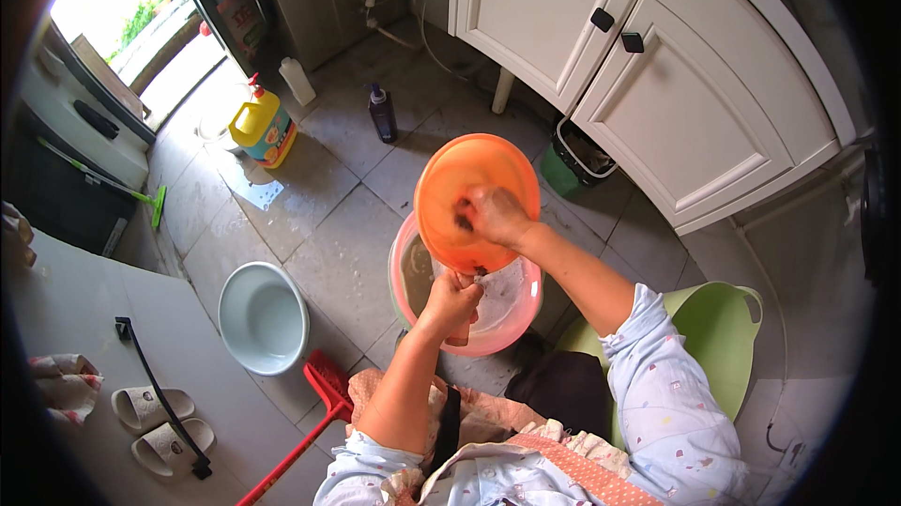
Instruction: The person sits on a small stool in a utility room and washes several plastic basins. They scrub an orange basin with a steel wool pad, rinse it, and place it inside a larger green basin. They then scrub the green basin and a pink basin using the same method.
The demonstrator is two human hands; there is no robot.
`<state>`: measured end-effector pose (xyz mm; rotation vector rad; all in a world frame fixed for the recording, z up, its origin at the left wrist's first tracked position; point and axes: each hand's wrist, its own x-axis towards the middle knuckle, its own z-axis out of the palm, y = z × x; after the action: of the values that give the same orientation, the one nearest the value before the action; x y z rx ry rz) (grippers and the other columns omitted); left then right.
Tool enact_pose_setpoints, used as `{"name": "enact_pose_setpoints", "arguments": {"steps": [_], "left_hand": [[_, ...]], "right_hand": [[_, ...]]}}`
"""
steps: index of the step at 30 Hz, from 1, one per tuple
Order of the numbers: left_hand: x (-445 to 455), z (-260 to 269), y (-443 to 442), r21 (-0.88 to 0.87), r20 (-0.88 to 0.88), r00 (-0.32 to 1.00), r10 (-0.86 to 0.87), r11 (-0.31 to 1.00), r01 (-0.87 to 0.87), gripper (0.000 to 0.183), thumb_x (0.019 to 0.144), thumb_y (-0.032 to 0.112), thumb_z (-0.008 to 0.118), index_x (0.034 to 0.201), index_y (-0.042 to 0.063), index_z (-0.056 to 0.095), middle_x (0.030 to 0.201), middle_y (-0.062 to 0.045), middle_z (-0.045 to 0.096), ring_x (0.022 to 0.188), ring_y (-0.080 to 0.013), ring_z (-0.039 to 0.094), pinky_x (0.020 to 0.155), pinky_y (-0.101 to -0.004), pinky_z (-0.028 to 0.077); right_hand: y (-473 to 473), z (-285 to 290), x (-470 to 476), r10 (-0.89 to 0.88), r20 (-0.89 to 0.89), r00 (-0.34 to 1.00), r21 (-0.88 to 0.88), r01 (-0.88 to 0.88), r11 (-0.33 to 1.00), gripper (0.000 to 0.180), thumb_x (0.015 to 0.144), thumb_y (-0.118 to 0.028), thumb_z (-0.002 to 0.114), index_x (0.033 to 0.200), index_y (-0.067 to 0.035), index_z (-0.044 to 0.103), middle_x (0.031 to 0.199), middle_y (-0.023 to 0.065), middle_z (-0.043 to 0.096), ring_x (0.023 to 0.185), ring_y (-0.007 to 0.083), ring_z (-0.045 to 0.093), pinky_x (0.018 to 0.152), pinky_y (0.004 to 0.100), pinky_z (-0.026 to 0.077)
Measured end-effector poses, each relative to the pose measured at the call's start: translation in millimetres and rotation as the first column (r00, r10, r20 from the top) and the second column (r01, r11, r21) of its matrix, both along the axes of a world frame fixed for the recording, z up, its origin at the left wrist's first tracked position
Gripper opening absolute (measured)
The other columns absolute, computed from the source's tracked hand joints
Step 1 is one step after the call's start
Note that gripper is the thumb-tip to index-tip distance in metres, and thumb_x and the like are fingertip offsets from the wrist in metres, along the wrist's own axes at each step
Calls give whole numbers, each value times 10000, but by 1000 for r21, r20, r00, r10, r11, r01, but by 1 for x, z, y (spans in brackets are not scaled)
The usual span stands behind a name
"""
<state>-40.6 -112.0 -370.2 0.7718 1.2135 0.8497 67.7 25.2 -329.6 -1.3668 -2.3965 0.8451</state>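
My left hand [449,303] grips the handle of a round orange plastic scoop [450,161], with the handle's end showing below my fist. My right hand [496,216] is over the scoop's orange face, its fingers closed on a small dark scrubbing pad [463,214]. The hand and pad are slightly blurred. Beneath the scoop stands a pink plastic basin [517,338] holding cloudy water and whitish suds. The scoop and my hands cover part of that basin.
A pale blue basin [264,319] and a red broom [320,393] lie to the left. Farther off stand a yellow jug [264,129], a dark pump bottle [382,115] and a green bin [563,168]. A light green tub [718,344] is at right, below white cabinets [676,133].
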Motion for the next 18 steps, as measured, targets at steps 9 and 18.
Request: {"name": "enact_pose_setpoints", "arguments": {"steps": [9, 18], "left_hand": [[5, 5, -3, -91, -58, 998, -34, 995, 29, 257, 804, 6, 517, 1058, 39, 516, 648, 11, 466, 451, -108, 465, 408, -275, 417], [-5, -11, 2, -87, -38, 995, 87, 992, -90, 155, 813, 0, 554, 920, 64, 463, 608, 3, 458, 429, -125, 471, 395, -281, 406]], "right_hand": [[39, -34, 10, 222, 575, 788, 673, -609, 420, 152, 729, -127, 574, 831, -83, 679, 943, 54, 607, 1010, 241, 530, 925, 383, 415], [-23, -59, 0, 36, -20, 999, -287, -40, 957, 203, 843, -150, 572, 915, 12, 672, 930, 132, 684, 840, 262, 638, 770, 381, 499]]}}
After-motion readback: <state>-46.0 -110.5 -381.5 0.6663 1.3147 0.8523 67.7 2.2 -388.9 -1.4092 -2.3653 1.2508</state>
